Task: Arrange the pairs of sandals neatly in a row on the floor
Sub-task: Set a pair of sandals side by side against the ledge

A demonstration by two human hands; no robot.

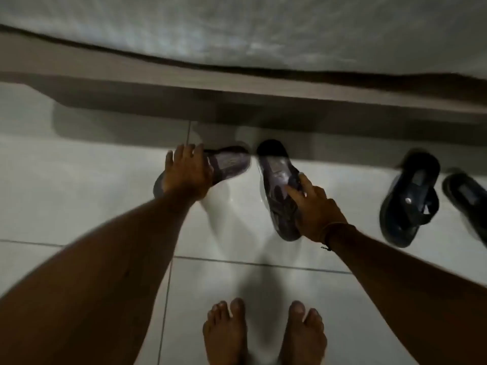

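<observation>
Head view, mid-frame: my left hand (184, 175) and right hand (313, 209) each clasp a purple sandal (229, 162); I'd square toes to the step (263, 101).

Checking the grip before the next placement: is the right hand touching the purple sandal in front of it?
Touching. The head view shows the right hand with fingers pressed onto the purple sandal, no gap between them.

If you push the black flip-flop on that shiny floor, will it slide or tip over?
The black flip-flop would probably slide: the white tile floor looks glossy. Tipping seems unlikely, since it lies flat on a broad sole. It probably weighs little, though its thong strap might flop.
</observation>
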